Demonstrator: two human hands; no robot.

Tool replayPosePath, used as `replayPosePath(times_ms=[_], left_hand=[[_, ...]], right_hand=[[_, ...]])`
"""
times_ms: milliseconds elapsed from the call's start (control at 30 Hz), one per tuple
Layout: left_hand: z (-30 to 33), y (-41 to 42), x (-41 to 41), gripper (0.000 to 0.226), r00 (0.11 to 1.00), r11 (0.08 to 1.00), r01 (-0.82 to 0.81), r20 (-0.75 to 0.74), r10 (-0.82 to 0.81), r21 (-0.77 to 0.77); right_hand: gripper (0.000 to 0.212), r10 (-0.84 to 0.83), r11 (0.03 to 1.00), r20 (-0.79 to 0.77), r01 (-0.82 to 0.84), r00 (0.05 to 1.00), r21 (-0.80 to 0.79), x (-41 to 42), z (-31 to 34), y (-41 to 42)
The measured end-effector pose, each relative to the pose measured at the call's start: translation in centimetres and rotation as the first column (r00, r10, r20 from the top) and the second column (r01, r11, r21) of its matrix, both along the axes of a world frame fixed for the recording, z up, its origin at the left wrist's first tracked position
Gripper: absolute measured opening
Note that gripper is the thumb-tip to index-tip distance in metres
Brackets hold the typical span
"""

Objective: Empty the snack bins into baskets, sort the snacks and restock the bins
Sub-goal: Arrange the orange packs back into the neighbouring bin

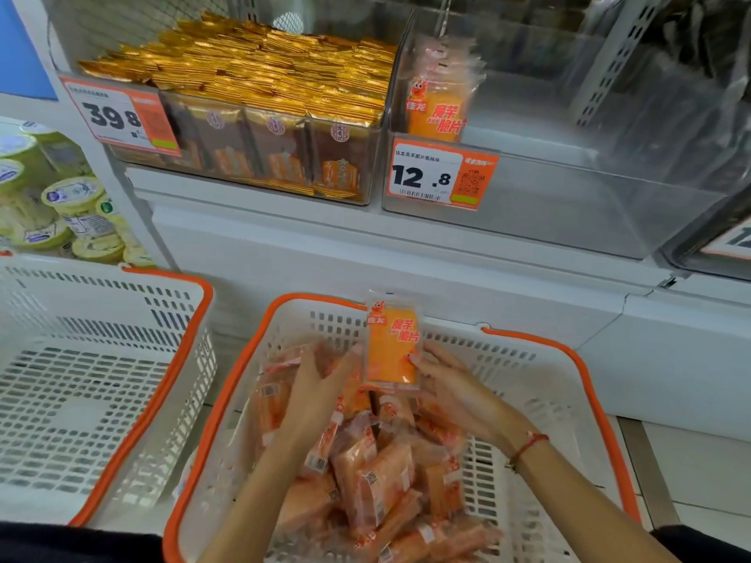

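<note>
1. Both hands hold one orange snack packet (392,346) upright over the white, orange-rimmed basket (540,361): the left hand (325,369) grips its left edge, the right hand (451,379) its right edge.
2. The basket holds a heap of orange packets (378,473).
3. A second basket (101,359) sits to the left.
4. On the white shop shelf (284,237) above, a clear bin (569,205) holds a few packets; its neighbour holds gold packets (260,71).

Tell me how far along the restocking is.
Done: the clear bin behind the 12.8 tag is emptied, its orange packs piled in the right basket; a few packs already stand at the bin's left end. In hand: both hands, left and right, hold one pack upright. Left: most packs remain in the basket; the left basket holds nothing visible.
</note>
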State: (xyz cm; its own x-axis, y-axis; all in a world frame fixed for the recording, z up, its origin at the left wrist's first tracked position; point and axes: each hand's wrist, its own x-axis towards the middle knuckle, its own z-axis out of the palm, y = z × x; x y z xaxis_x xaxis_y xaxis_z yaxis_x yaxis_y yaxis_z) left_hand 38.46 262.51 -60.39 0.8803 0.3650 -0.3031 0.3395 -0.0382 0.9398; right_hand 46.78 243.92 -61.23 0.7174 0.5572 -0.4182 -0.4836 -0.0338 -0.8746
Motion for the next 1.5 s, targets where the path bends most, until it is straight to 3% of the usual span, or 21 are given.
replayPosePath(times_ms=[67,133,233,267,333,400,467,567,700,767,833,900,1000,1100,1200,1233,1300,1367,1400,1467,1500], left_hand=[[0.9,0.0,-0.1,0.051,0.992,0.978,0.109,-0.035,-0.117,-0.176],[1.6,0.4,-0.4,0.029,0.994,0.976,0.103,0.042,-0.097,-0.189],[1.9,2.3,-1.0,0.023,0.974,0.993,-0.066,0.211,0.086,-0.100],[1.9,3.1,-1.2,0.025,0.958,0.982,-0.143,0.232,0.169,-0.123],[1.9,4.6,-1.6,0.027,0.932,0.949,-0.268,0.203,0.299,-0.165],[2.2,5.3,-1.9,0.020,0.930,0.933,-0.280,0.178,0.322,-0.224],[2.3,5.6,-2.1,0.019,0.947,0.943,-0.233,0.163,0.275,-0.239],[2.0,5.5,-2.3,0.022,0.968,0.955,-0.173,0.135,0.210,-0.243],[1.9,4.9,-2.4,0.027,0.976,0.956,-0.144,0.123,0.180,-0.254],[2.0,4.6,-2.2,0.027,0.982,0.964,-0.125,0.111,0.154,-0.233],[2.1,4.4,-1.8,0.022,0.992,0.981,-0.084,0.074,0.099,-0.175],[2.1,3.9,-1.3,0.021,1.000,0.995,-0.024,0.014,0.026,-0.097],[2.5,2.5,-0.8,0.022,0.985,0.988,0.013,-0.166,-0.038,-0.152],[3.2,1.2,-0.6,0.031,0.991,0.925,-0.026,-0.128,-0.025,-0.380],[3.6,1.0,-0.6,0.065,0.999,0.851,0.030,0.041,-0.010,-0.524],[3.7,0.9,-0.6,0.072,0.999,0.863,0.018,0.050,0.009,-0.504],[3.5,0.5,-0.4,0.074,0.997,0.895,0.045,0.082,-0.009,-0.444],[3.2,0.0,-0.4,0.065,0.995,0.890,0.067,0.099,-0.025,-0.450],[2.9,-0.1,-0.4,0.062,0.997,0.885,0.041,0.083,-0.003,-0.463],[2.8,-0.5,-0.3,0.055,0.999,0.872,-0.001,0.044,0.026,-0.490],[2.8,-0.6,-0.3,0.054,0.999,0.866,-0.022,0.031,0.043,-0.499]], right_hand=[[0.043,0.066,0.994,-0.024,-0.064,0.998,0.087,-1.0,0.9,1.1],[0.041,0.109,0.992,0.005,-0.109,0.994,0.067,-1.9,1.1,2.4],[0.037,0.164,0.970,0.172,-0.127,0.971,-0.206,-3.2,0.9,4.8],[0.037,0.207,0.919,0.271,-0.091,0.940,-0.385,-3.2,0.2,5.6],[0.054,0.447,0.723,0.423,-0.040,0.788,-0.690,-3.1,-1.8,7.0],[0.086,0.684,0.556,0.356,-0.140,0.637,-0.819,-3.6,-4.4,8.0],[0.102,0.734,0.505,0.309,-0.183,0.604,-0.843,-4.4,-5.9,8.8],[0.072,0.554,0.674,0.436,-0.074,0.709,-0.735,-4.7,-5.8,8.7],[0.049,0.298,0.863,0.333,-0.103,0.895,-0.494,-2.6,-2.3,5.0],[0.043,0.214,0.927,0.267,-0.109,0.939,-0.359,-1.7,0.7,2.3],[0.036,0.158,0.944,0.285,-0.060,0.945,-0.324,-1.0,3.5,0.0],[0.030,0.066,0.935,0.435,0.097,0.898,-0.341,-0.6,5.3,-0.9],[0.031,-0.113,0.882,0.772,0.421,0.625,-0.212,-1.1,6.6,-0.4],[0.033,0.026,0.963,0.855,0.216,0.518,-0.160,-2.2,7.1,1.1],[0.048,0.397,0.910,0.797,-0.082,0.455,-0.407,-3.2,6.8,1.6],[0.052,0.451,0.886,0.756,-0.133,0.475,-0.445,-3.4,6.6,1.6],[0.045,0.355,0.931,0.671,-0.176,0.652,-0.321,-3.8,6.7,1.5],[0.026,0.128,0.984,0.530,-0.040,0.838,-0.174,-4.2,6.8,1.9],[0.024,0.046,0.982,0.461,0.045,0.886,-0.185,-4.1,6.8,2.0],[0.055,0.018,0.933,0.356,0.112,0.934,-0.341,-3.7,6.2,1.8],[0.059,0.034,0.915,0.342,0.109,0.939,-0.389,-3.4,6.1,1.6]])
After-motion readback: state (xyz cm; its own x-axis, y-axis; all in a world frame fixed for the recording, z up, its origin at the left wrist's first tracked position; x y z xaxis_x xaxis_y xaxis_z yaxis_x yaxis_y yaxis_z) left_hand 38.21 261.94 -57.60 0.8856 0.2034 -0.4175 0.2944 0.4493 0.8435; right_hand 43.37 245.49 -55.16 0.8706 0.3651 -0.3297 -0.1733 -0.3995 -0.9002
